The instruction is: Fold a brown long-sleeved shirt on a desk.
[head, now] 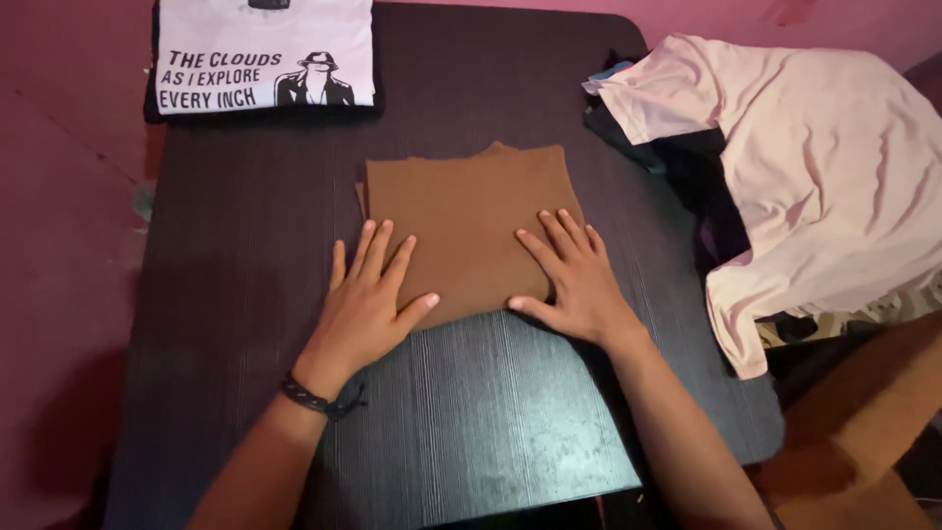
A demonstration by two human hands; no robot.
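Head view: we press a folded brown garment (469, 221) flat on the dark table (245, 255), where it lies near the middle, its near edge toward us. Our left hand (368, 299) rests with fingers spread wide on the near left corner of the cloth, half on the fabric and half on the table; our right hand (574, 280) lies likewise open and flat on the near right corner; neither grips anything. To do this step well, we judge that the palms should bear down evenly and sweep outward from the centre, so that the layers stay squared; a slight overhang of an under-layer shows at the far and left edges and may need aligning. A folded white printed shirt (265, 59) sits at the far left corner of the table, well apart, and a loose pale pink shirt (814, 167) lies over dark clothes at the right edge
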